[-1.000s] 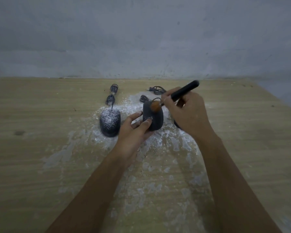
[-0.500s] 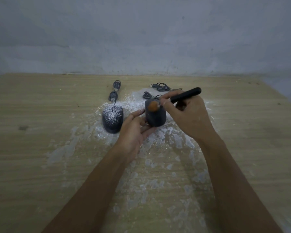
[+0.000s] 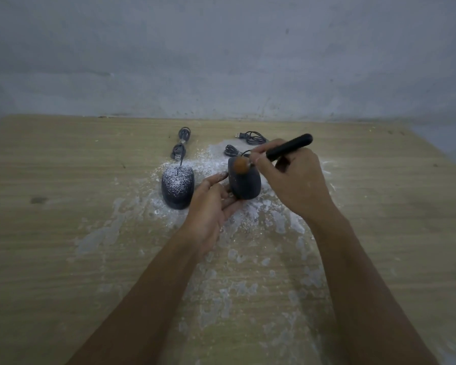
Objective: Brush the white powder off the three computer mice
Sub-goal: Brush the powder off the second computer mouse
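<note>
a: what are the hands doing?

b: the left hand [image 3: 208,204] cradles a dark grey plastic computer mouse [image 3: 244,181] from below and from the side, tilted up off the light wooden table [image 3: 50,233]. the right hand [image 3: 292,177] is wrapped round the black handle of a small brush [image 3: 287,147], and its rounded orange-brown bristle head [image 3: 240,165] touches the far end of that mouse.

a: and the powder?

b: the held mouse looks mostly clean on its back. a second dark mouse [image 3: 177,187] sits flat on the table just to the left, speckled with white powder on top (thickest toward its cable end). loose white powder [image 3: 248,227] is smeared over the table under and in front of both hands.

a: the third mouse?

b: hidden behind the right hand; i cannot tell its state. bundled black usb cables [image 3: 250,138] lie near the back wall.
</note>
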The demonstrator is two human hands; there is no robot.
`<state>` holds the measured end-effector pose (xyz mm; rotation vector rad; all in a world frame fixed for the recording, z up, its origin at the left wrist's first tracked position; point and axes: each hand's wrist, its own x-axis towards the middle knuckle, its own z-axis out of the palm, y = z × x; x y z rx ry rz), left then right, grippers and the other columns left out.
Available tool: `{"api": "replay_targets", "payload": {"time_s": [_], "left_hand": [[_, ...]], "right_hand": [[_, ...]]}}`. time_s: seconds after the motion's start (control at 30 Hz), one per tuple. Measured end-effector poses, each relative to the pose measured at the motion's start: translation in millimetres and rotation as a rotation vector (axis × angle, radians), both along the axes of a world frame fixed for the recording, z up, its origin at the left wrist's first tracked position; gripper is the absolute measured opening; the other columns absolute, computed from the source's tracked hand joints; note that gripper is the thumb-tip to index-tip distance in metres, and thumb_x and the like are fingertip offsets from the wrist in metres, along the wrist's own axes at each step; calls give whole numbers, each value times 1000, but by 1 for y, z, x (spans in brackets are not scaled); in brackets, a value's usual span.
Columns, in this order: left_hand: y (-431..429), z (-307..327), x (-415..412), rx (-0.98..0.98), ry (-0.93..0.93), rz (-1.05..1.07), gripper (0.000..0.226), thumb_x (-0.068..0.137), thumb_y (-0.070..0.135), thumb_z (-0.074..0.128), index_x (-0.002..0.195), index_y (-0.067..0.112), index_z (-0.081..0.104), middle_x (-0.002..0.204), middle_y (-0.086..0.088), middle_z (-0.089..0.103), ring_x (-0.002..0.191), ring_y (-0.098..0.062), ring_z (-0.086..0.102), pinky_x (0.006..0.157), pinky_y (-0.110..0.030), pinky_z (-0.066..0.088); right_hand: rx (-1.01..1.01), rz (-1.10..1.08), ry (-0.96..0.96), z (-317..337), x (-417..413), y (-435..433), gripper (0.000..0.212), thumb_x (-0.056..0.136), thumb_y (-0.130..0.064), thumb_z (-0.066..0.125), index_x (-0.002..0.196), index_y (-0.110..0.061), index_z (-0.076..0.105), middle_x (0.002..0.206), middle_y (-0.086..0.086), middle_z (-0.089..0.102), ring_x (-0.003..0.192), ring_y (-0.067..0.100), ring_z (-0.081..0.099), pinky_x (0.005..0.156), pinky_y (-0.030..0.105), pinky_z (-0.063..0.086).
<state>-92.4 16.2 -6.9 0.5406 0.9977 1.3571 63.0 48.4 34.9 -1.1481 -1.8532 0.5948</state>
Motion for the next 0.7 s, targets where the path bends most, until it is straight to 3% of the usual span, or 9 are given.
{"api": "replay_targets", "payload": {"time_s": [0.07,0.2,0.27,0.37,0.5,0.6,0.7], "left_hand": [[-1,0,1,9,29,-4,35,98,-6,36,127,8,49,107,-17,69,95,-27,74,88,-41,60],[0,1,0,0,22,3,35,100,-3,35,130,8,49,115,-20,69,103,-29,72,89,-41,59],[0,1,1,-11,19,11,35,101,-1,33,131,7,49,120,-22,67,106,-32,70,90,-42,59],[-1,2,2,1,36,23,36,103,6,33,136,5,48,118,-20,67,105,-31,70,90,-42,59],[-2,3,1,-25,-36,41,33,104,13,35,131,7,53,119,-20,66,102,-30,71,87,-40,60],[-2,3,2,-45,-70,42,33,103,18,42,124,1,58,106,-18,68,91,-27,72,83,-39,60],[-2,4,2,-55,-100,70,26,103,18,42,122,7,56,111,-18,68,94,-29,73,78,-37,62]], "right_hand": [[-49,108,-87,0,-3,-3,12,94,-22,69,85,-19,76,59,-1,65,45,5,45,45,21,35],[20,46,14,0,-6,-2,11,96,-19,69,88,-24,75,51,-21,57,44,3,48,43,11,32],[32,36,-40,1,-8,-2,12,96,-18,70,88,-27,73,51,-28,56,46,0,51,43,9,34],[-2,111,-13,-2,-10,-4,10,95,-15,70,88,-17,77,59,-23,64,55,-8,58,51,6,40],[7,69,-36,-1,-6,-3,9,96,-18,72,100,-20,79,67,-23,62,56,-10,58,48,6,40],[-65,175,-112,-1,-5,-8,8,94,-20,72,89,-22,78,65,-4,69,55,0,60,48,11,43],[-28,81,-18,1,1,-4,9,95,-24,70,89,-27,76,59,6,63,45,7,44,44,20,35]]}}
